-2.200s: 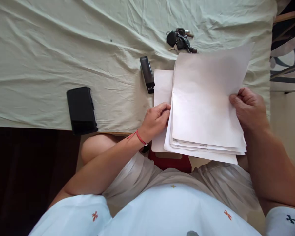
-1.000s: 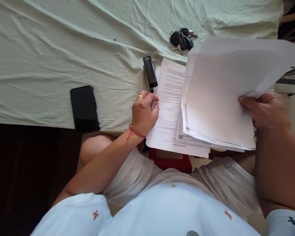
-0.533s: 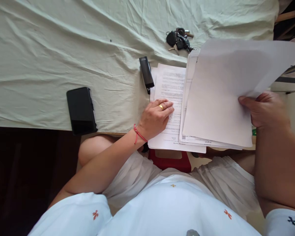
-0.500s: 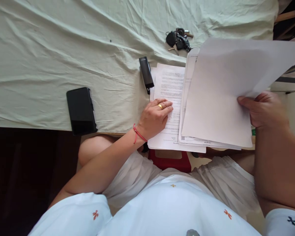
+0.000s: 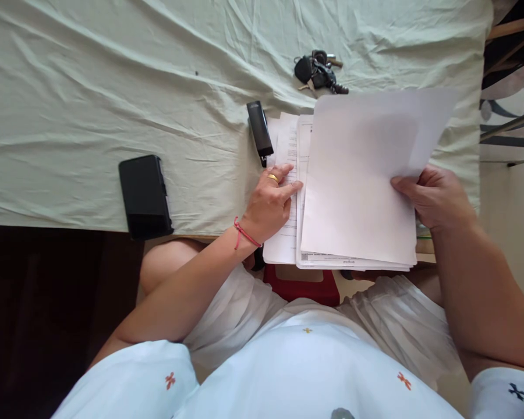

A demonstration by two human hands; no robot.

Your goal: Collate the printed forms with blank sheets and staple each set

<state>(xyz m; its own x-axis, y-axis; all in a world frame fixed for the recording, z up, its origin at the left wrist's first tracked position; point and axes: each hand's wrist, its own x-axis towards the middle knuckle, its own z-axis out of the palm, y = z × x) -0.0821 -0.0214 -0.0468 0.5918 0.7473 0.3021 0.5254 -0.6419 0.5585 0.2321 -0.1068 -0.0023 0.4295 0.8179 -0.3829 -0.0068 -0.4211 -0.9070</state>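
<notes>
My right hand [image 5: 439,198] pinches the right edge of a bundle of papers [image 5: 362,180], thumb on top and fingers beneath. The bundle's top sheet looks blank, and its far right corner curls upward. Printed edges of other sheets show below and left of it. Under the bundle lie printed sheets [image 5: 280,241] at the table's near edge. My left hand [image 5: 271,201], with a gold ring and a red string bracelet, rests on those sheets with fingers stretched out, the fingertips by the bundle's left edge. Just beyond that hand stands a black stapler [image 5: 260,129].
A black phone [image 5: 145,198] lies on the left near the table edge. A bunch of keys [image 5: 318,73] sits beyond the papers. The pale green tablecloth [image 5: 91,105] is wrinkled. Below the edge, a red object [image 5: 303,285] shows between my legs.
My right hand has moved left with the bundle, which now covers more of the printed sheets. My left hand has drawn slightly left and its fingers have spread.
</notes>
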